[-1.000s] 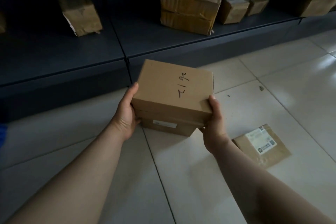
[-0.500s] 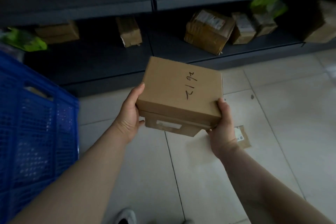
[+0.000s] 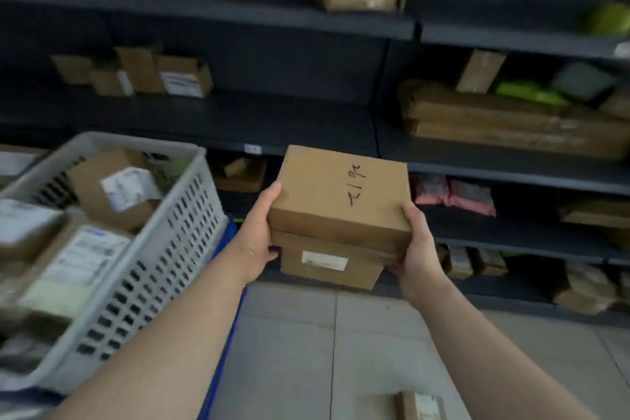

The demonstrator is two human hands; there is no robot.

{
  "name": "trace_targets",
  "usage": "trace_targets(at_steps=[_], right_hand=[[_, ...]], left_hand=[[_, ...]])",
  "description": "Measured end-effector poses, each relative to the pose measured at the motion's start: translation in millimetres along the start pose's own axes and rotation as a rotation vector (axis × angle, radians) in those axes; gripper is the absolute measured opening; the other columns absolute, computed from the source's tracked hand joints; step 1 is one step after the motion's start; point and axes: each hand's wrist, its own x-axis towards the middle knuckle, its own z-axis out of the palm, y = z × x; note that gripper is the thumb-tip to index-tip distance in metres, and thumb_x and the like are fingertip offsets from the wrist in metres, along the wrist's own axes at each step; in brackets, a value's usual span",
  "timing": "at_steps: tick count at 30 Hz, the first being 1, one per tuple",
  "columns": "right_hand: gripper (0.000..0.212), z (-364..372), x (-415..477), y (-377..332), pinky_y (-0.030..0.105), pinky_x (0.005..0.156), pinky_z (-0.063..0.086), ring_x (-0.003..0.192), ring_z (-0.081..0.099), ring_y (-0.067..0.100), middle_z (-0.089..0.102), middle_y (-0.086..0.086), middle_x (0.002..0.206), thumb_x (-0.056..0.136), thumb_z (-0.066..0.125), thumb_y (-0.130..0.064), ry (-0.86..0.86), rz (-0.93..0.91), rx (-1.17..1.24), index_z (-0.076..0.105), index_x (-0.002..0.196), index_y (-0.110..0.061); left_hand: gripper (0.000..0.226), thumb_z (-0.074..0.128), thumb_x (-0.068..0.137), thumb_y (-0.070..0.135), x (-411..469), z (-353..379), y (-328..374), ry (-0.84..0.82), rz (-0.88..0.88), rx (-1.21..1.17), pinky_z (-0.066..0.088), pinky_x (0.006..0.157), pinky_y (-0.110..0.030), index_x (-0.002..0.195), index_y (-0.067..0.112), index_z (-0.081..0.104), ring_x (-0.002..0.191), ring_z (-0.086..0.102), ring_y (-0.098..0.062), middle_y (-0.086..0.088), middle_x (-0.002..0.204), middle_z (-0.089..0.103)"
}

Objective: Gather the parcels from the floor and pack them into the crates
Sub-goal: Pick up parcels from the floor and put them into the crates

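I carry two stacked cardboard boxes at chest height in front of dark shelving. The upper box (image 3: 341, 194) has black handwriting on its lid; the lower box (image 3: 329, 262) has a white label on its front. My left hand (image 3: 257, 232) grips the stack's left side and my right hand (image 3: 416, 242) grips its right side. A white slotted crate (image 3: 163, 249) at left holds several labelled parcels. It sits on a blue crate (image 3: 221, 334), of which only an edge shows. A small labelled parcel (image 3: 421, 406) lies on the floor at the bottom.
Dark metal shelves (image 3: 238, 119) run across the back, loaded with cardboard boxes, green bags and pink packets. A long flat carton (image 3: 511, 123) lies on the right shelf. Pale tiled floor (image 3: 289, 351) lies below my arms.
The view has risen from the floor to the shelves as the boxes were lifted. The white crate of parcels has come into view at left; the floor parcel has dropped to the bottom edge.
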Motion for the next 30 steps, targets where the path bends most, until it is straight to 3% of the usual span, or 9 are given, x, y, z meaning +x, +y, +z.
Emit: trace_targets(at_steps=[3, 9, 12, 15, 18, 21, 24, 26, 30], right_hand=[[0.036, 39.4, -33.1, -42.2, 0.048, 0.105, 0.043, 0.107, 0.057, 0.024, 0.062, 0.003, 0.116, 0.088, 0.052, -0.064, -0.132, -0.04, -0.049, 0.056, 0.106, -0.033], [0.042, 126.2, -92.5, -77.9, 0.04, 0.088, 0.045, 0.105, 0.057, 0.023, 0.062, 0.002, 0.117, 0.086, 0.051, -0.066, -0.361, -0.055, -0.14, 0.057, 0.111, -0.033], [0.051, 171.5, -111.4, -72.7, 0.044, 0.098, 0.045, 0.108, 0.057, 0.025, 0.06, 0.004, 0.12, 0.085, 0.052, -0.068, -0.445, -0.021, -0.173, 0.054, 0.119, -0.03], [0.052, 218.3, -125.4, -60.3, 0.048, 0.104, 0.044, 0.111, 0.056, 0.026, 0.06, 0.005, 0.123, 0.085, 0.052, -0.067, -0.51, 0.008, -0.187, 0.055, 0.121, -0.03], [0.044, 267.4, -134.1, -52.9, 0.041, 0.089, 0.049, 0.103, 0.059, 0.024, 0.063, 0.005, 0.114, 0.091, 0.048, -0.062, -0.575, 0.012, -0.182, 0.059, 0.117, -0.027], [0.035, 320.0, -128.6, -43.8, 0.044, 0.095, 0.048, 0.105, 0.059, 0.023, 0.063, 0.004, 0.113, 0.091, 0.049, -0.061, -0.576, 0.003, -0.166, 0.059, 0.103, -0.03], [0.063, 372.9, -116.7, -30.6, 0.051, 0.107, 0.041, 0.114, 0.056, 0.026, 0.061, 0.005, 0.124, 0.075, 0.056, -0.075, -0.542, -0.035, -0.16, 0.058, 0.119, -0.031], [0.084, 405.0, -104.9, -19.8, 0.051, 0.105, 0.043, 0.114, 0.057, 0.027, 0.06, 0.006, 0.126, 0.064, 0.061, -0.08, -0.474, -0.008, -0.13, 0.053, 0.13, -0.027], [0.098, 445.3, -85.0, 3.6, 0.052, 0.097, 0.049, 0.112, 0.06, 0.032, 0.061, 0.01, 0.125, 0.052, 0.068, -0.083, -0.327, 0.082, -0.043, 0.052, 0.13, -0.027]], left_hand=[[0.069, 0.052, 0.066, 0.085, -49.1, -29.1, 45.1, 0.069, 0.079, 0.022, 0.028, 0.111, -0.049, 0.117, 0.041, 0.063, 0.116, 0.058, -0.021, 0.008, 0.118, 0.07], [0.082, 0.047, 0.058, 0.091, -133.0, -100.9, 104.6, 0.23, 0.173, 0.051, 0.035, 0.107, -0.048, 0.117, 0.036, 0.064, 0.113, 0.059, -0.022, 0.005, 0.114, 0.071], [0.063, 0.039, 0.081, 0.079, -158.1, -140.9, 121.2, 0.3, 0.191, 0.01, 0.045, 0.084, -0.037, 0.114, 0.032, 0.065, 0.106, 0.061, -0.021, 0.0, 0.111, 0.071], [0.051, 0.038, 0.088, 0.071, -170.2, -183.0, 131.2, 0.365, 0.226, -0.039, 0.045, 0.095, -0.041, 0.109, 0.033, 0.065, 0.106, 0.061, -0.023, -0.003, 0.109, 0.072], [0.047, 0.04, 0.091, 0.066, -167.0, -229.7, 143.5, 0.397, 0.283, -0.076, 0.043, 0.101, -0.042, 0.113, 0.032, 0.064, 0.11, 0.06, -0.022, -0.003, 0.112, 0.07], [0.044, 0.04, 0.093, 0.063, -149.1, -278.2, 160.8, 0.374, 0.333, -0.086, 0.045, 0.098, -0.04, 0.114, 0.032, 0.064, 0.109, 0.06, -0.021, -0.004, 0.115, 0.069], [0.055, 0.039, 0.089, 0.067, -115.2, -325.5, 181.2, 0.325, 0.35, -0.07, 0.048, 0.096, -0.04, 0.121, 0.03, 0.064, 0.111, 0.06, -0.023, -0.006, 0.116, 0.069], [0.064, 0.046, 0.079, 0.073, -90.9, -351.8, 195.4, 0.288, 0.318, -0.072, 0.045, 0.102, -0.045, 0.121, 0.029, 0.065, 0.114, 0.059, -0.025, -0.007, 0.117, 0.069], [0.069, 0.052, 0.072, 0.072, -41.3, -395.6, 211.2, 0.185, 0.213, -0.053, 0.04, 0.109, -0.047, 0.125, 0.03, 0.063, 0.119, 0.057, -0.024, -0.004, 0.121, 0.068]])
